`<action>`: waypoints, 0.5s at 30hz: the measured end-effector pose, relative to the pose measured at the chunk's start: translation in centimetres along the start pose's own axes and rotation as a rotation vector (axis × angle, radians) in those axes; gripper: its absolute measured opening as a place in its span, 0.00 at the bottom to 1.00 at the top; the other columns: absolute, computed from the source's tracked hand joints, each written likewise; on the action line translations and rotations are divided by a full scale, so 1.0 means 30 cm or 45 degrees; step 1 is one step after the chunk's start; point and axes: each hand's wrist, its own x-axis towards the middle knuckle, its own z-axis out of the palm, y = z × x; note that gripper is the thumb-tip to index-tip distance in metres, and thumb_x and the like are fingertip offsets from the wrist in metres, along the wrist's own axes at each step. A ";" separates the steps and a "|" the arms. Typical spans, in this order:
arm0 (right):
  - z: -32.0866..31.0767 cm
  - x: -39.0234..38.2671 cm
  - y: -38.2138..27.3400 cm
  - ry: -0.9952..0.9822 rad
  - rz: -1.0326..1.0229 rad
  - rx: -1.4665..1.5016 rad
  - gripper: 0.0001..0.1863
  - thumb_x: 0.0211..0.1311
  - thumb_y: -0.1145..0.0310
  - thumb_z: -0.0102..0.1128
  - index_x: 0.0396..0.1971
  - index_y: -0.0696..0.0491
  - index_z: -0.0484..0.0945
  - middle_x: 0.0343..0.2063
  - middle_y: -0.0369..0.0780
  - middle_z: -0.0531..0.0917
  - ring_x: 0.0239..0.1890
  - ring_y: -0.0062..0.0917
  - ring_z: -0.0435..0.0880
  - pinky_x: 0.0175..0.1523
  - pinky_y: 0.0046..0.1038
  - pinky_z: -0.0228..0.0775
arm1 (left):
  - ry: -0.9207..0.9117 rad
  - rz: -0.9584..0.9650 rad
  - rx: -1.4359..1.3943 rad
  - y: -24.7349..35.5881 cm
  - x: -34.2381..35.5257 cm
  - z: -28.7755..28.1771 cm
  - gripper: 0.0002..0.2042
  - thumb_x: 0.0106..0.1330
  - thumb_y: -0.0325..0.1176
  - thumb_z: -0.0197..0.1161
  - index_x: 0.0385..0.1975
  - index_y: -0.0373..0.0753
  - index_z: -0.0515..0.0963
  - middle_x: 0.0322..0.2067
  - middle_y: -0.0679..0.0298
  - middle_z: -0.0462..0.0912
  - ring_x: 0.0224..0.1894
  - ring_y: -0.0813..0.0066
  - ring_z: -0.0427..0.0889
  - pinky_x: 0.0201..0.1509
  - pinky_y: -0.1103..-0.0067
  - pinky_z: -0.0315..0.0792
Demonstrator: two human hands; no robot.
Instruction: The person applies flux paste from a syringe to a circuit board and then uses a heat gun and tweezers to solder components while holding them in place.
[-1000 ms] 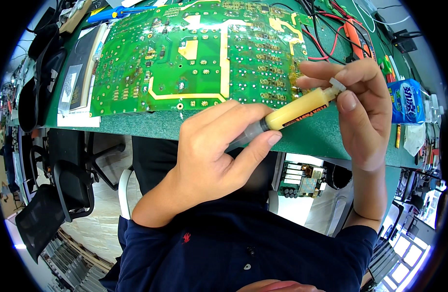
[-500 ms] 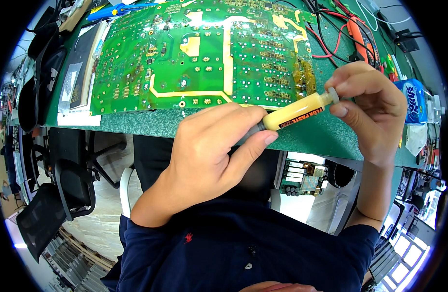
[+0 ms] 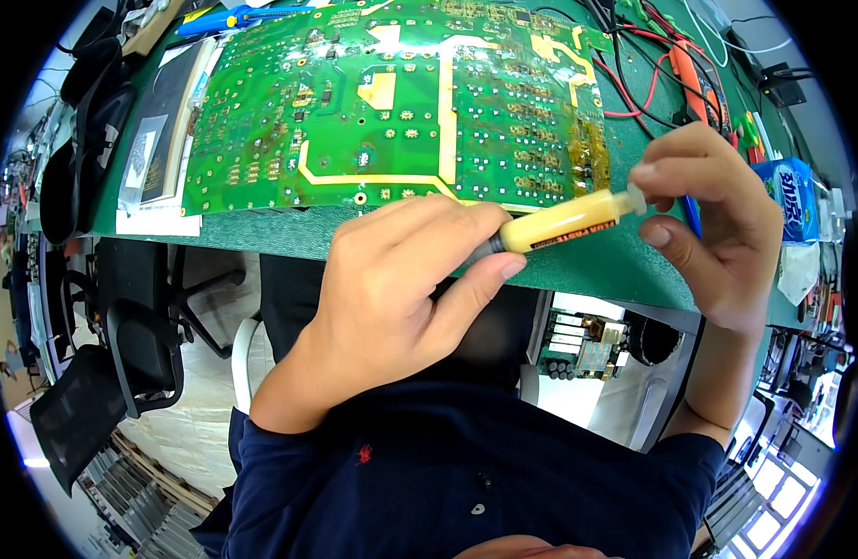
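A clear syringe [image 3: 564, 224] filled with yellow paste is pinched in my left hand [image 3: 406, 279], its dark grey end between thumb and forefinger. The syringe slants up to the right, above the front edge of the green table. Its clear flanged end points at my right hand [image 3: 713, 219]. There the thumb and forefinger are spread on either side of the flange, and a gap shows between them and it. Beyond both hands lies a large green circuit board [image 3: 392, 158] with gold traces and amber tape at its right.
A blue pen-like tool [image 3: 238, 19] and a dark flat device [image 3: 168, 130] lie left of the board. Red and black leads and an orange tool [image 3: 694, 84] are at right. A blue packet [image 3: 790, 200] stands beside my right hand. Another circuit board [image 3: 583, 340] sits below the table edge.
My right thumb and fingers have come off the syringe's flanged end and spread apart. The syringe has tilted slightly flatter in my left hand. The whole view has shifted a little.
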 end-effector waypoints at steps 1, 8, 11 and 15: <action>-0.005 -0.001 0.003 -0.021 -0.007 -0.009 0.14 0.56 0.69 0.68 0.39 0.61 0.78 0.36 0.41 0.77 0.35 0.23 0.73 0.37 0.21 0.64 | -0.016 0.002 -0.014 0.002 0.002 -0.003 0.12 0.55 0.25 0.70 0.38 0.29 0.81 0.25 0.55 0.81 0.24 0.66 0.79 0.29 0.78 0.71; 0.014 0.002 0.001 -0.068 0.071 -0.092 0.14 0.59 0.64 0.65 0.31 0.61 0.75 0.29 0.40 0.74 0.30 0.23 0.70 0.33 0.22 0.61 | -0.045 0.032 0.112 0.003 -0.003 -0.003 0.12 0.53 0.26 0.71 0.36 0.29 0.81 0.26 0.56 0.82 0.25 0.63 0.81 0.29 0.76 0.73; 0.032 0.023 -0.021 -0.081 0.034 -0.202 0.07 0.56 0.73 0.63 0.28 0.60 0.74 0.25 0.40 0.74 0.26 0.26 0.70 0.31 0.24 0.61 | -0.012 0.057 0.201 -0.001 -0.015 -0.001 0.13 0.52 0.27 0.72 0.36 0.30 0.81 0.27 0.57 0.83 0.26 0.62 0.82 0.30 0.74 0.74; 0.023 0.014 -0.051 -0.095 0.017 -0.253 0.08 0.59 0.71 0.60 0.26 0.60 0.72 0.24 0.41 0.71 0.25 0.30 0.68 0.31 0.27 0.59 | -0.009 0.154 0.255 0.011 -0.006 -0.006 0.15 0.51 0.28 0.72 0.38 0.32 0.79 0.27 0.58 0.81 0.25 0.62 0.81 0.27 0.72 0.73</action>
